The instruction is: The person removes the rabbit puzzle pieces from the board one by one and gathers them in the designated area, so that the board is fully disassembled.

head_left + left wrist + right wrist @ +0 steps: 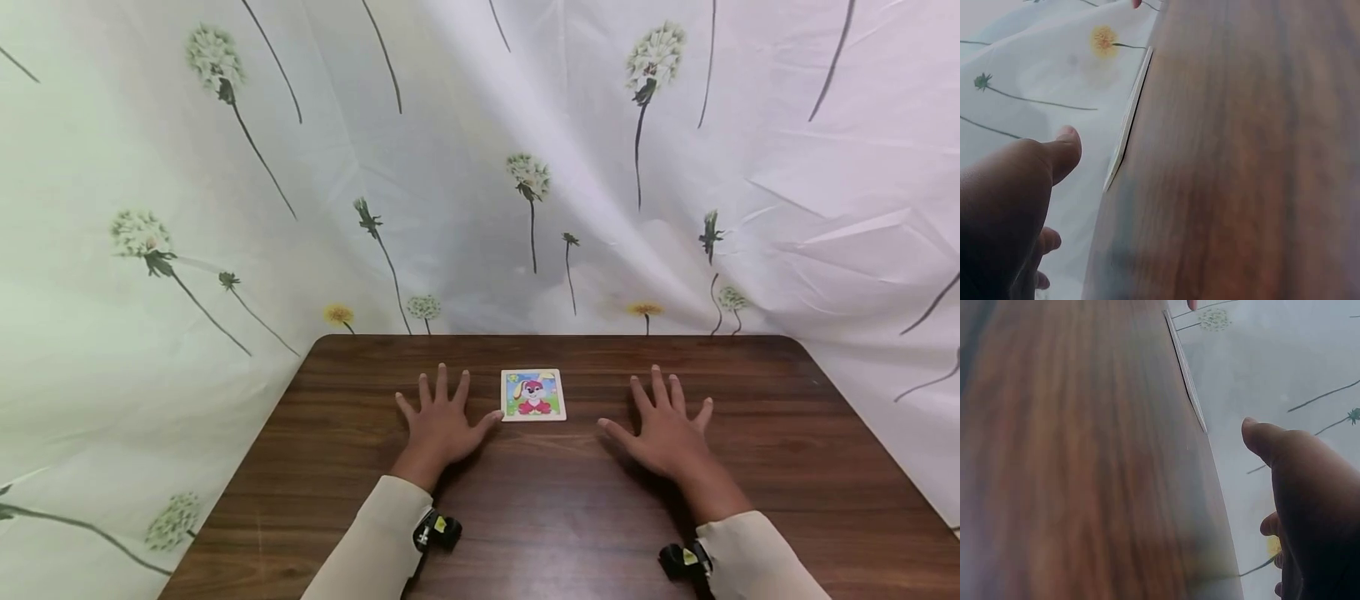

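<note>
A square picture panel [533,395] lies flat on the brown wood-grain bench [540,508], toward its far edge and between the two hands, nearer the left one. Its printed rabbit [533,400] sits right way up for the person: ears toward the far edge, feet toward the near side. The panel looks close to square, so I cannot tell a long axis; its near and far sides run roughly parallel to the bench's far edge. Both wrist views show it almost edge-on, as a thin pale strip.

The left hand [441,429] has its grip wide open, fingers fanned away from the person, holding nothing. Its thumb [487,423] reaches to the panel's near left corner; whether it touches, I cannot tell. The right hand [667,437] is likewise spread with a bare grip, its thumb angled toward the panel, a stretch of bench between them.

The left thumb is the closest thing to the panel. Behind the bench hangs a pale curtain [465,167] printed with dandelions [655,62]. Near the cuffs of the light left sleeve [371,546] and right sleeve [757,558] sit small black devices [448,533] with yellow marks.
</note>
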Tool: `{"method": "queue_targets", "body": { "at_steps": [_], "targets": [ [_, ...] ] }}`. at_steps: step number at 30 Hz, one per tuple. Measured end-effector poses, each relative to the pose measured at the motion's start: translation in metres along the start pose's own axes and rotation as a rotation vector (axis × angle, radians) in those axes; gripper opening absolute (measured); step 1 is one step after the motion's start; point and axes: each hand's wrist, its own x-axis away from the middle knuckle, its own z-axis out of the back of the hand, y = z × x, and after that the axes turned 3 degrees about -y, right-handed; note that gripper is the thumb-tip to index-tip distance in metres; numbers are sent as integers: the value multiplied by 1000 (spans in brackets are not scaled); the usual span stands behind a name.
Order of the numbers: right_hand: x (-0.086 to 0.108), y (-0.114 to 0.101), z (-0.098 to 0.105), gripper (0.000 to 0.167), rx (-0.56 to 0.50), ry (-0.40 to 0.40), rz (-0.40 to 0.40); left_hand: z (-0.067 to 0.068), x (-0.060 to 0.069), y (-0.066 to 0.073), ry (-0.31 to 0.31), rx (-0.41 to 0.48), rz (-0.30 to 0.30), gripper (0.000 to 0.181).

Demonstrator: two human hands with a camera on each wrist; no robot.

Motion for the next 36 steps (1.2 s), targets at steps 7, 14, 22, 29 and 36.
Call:
{"method": "queue_targets", "body": {
  "at_steps": [7, 14, 22, 29, 36],
  "targets": [
    [-16, -7, -3, 112, -11, 8, 17, -4, -13, 8, -20, -14, -66, 98],
    [-31, -14, -10, 110, -37, -6, 38, -6, -21, 11, -51, -5, -106, 95],
    [-46, -24, -15, 108, -71, 21, 78, -8, -34, 12, -56, 38, -162, 92],
    [-56, -31, -15, 102, -91, 7, 96, -11, -42, 12, -85, 49, -161, 91],
    [-66, -39, -21, 97, -136, 15, 138, -15, -45, 9, -123, 68, -159, 88]
  ]
}}
